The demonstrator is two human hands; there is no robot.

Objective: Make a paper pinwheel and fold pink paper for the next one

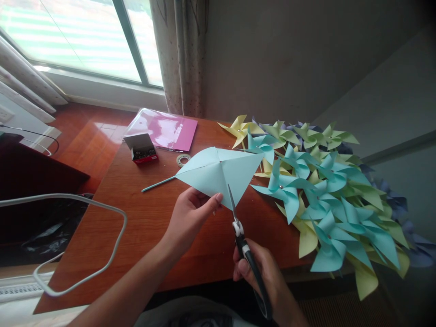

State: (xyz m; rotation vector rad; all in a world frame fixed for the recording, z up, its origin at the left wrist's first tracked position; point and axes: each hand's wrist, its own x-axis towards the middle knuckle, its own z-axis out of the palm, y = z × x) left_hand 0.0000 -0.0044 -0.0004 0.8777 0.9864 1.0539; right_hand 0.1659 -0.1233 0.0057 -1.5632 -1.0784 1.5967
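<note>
On the wooden table (143, 218) (by a window), left hand (189, 218) pinches paper (218, 170), right hand (262, 270) grips scissors (243, 243).

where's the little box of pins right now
In the head view the pin box sits open on the table's far left, just in front of the pink folder, left of the tape ring.

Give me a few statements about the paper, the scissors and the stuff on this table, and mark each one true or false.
1. The left hand holds a light blue folded paper. True.
2. The right hand holds a pencil. False: it holds scissors, blades at the paper's lower corner.
3. The pile of pinwheels lies right of the paper. True.
4. The pinwheels are all red. False: they are blue, yellow-green and purple.
5. A small open box sits beside a pink sheet. True.
</note>
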